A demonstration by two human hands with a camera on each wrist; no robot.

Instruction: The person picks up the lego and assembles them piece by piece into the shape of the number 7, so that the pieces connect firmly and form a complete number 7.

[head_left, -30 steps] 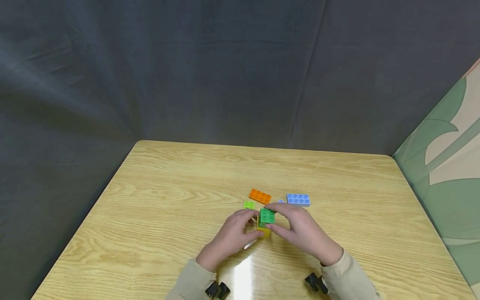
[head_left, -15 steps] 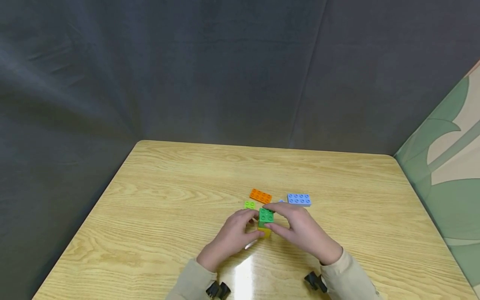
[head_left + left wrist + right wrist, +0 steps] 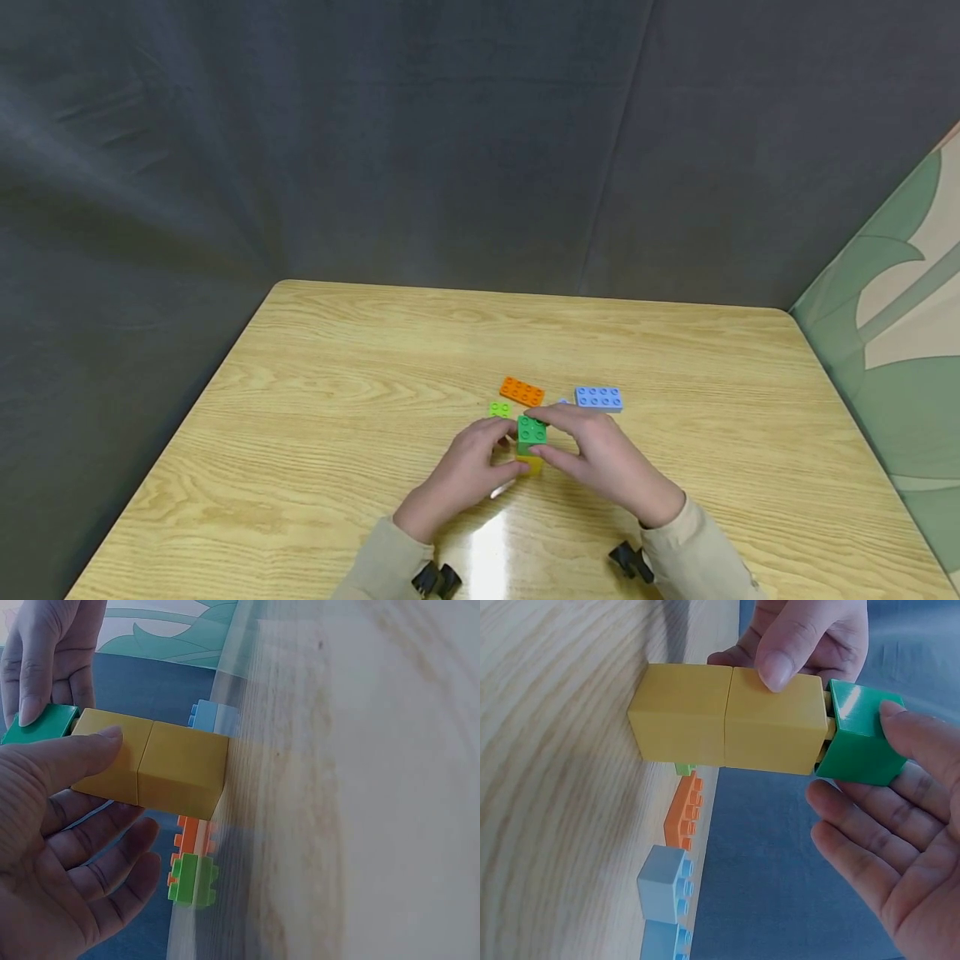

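Two yellow bricks (image 3: 776, 720) stand stacked on the table in both wrist views, the upper one gripped between the thumb and fingers of my left hand (image 3: 467, 467). Above them, my right hand (image 3: 596, 454) pinches a green brick (image 3: 532, 429) by its sides. The green brick sits slightly tilted over the upper yellow brick; in the right wrist view the yellow studs show in a narrow gap between them. From the head view, the green brick and my fingers hide most of the yellow stack.
Behind the hands lie an orange brick (image 3: 522, 392), a lime green brick (image 3: 499, 409) and a blue brick (image 3: 598, 398). Another light blue brick (image 3: 660, 885) is mostly hidden by my right hand in the head view. A dark curtain (image 3: 450, 167) hangs behind the wooden table (image 3: 337, 375).
The green brick has shifted slightly left over the yellow stack, covering the yellow edge that showed on its left a second ago. Both hands keep nearly the same place.
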